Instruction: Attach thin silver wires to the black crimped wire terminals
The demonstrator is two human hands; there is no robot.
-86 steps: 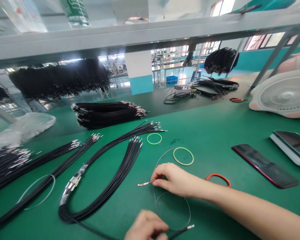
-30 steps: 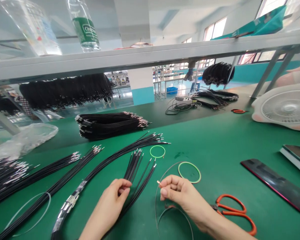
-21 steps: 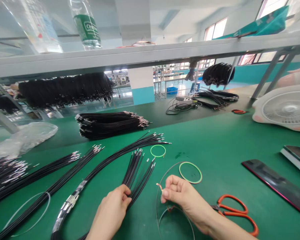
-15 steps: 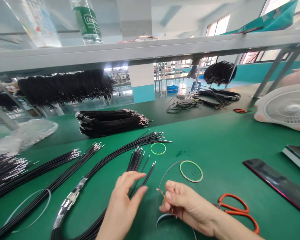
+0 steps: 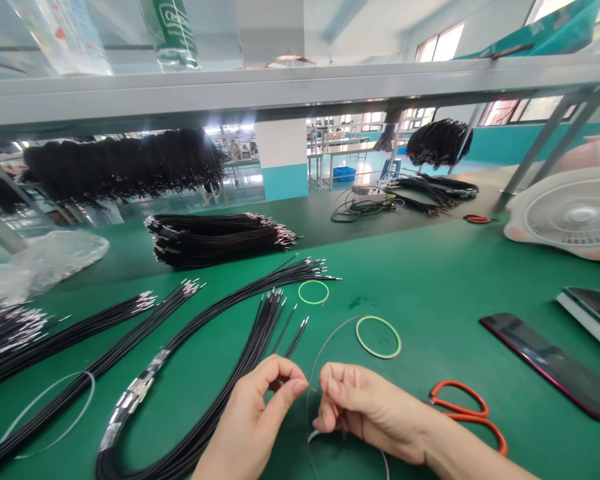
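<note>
My right hand (image 5: 365, 410) is closed on a thin wire, with a bit of copper colour at its fingertips. Facing it, my left hand (image 5: 255, 417) pinches thumb and forefinger together close to the copper end; what lies between those fingertips is too small to make out. A thin grey wire (image 5: 326, 345) curves past both hands toward a green wire ring (image 5: 359, 337) on the mat. Behind my left hand lies a bundle of black cables (image 5: 253, 343) with bare metal tips. Orange-handled scissors (image 5: 480, 417) rest beside my right forearm.
More black cable bundles (image 5: 220, 243) lie at the back and left. A smaller green ring (image 5: 300, 295) sits mid-table. On the right are a dark phone (image 5: 545, 363) and a white fan (image 5: 575, 217). A shelf edge (image 5: 300, 90) crosses above.
My left hand has gone from spread thumb and fingers to a pinch, moving slightly right toward my right hand. The right hand stays closed on the wire. The view has shifted slightly.
</note>
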